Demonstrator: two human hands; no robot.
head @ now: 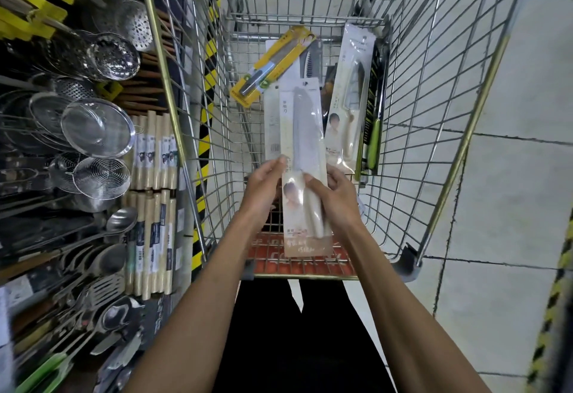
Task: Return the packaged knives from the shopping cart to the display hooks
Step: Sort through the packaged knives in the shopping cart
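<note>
You hold one packaged knife in both hands above the near end of the shopping cart, blade end pointing away from you. Your left hand pinches the pack's left edge between thumb and fingers. Your right hand grips the right edge, with the thumb laid across the front over the pale handle. More packs lie in the cart: a yellow one slanted at the far end, a white one leaning against the right wall, a black pack with a green-handled knife just beside it, and another white pack partly hidden under the one you hold. Metal strainers hang on the display to your left.
</note>
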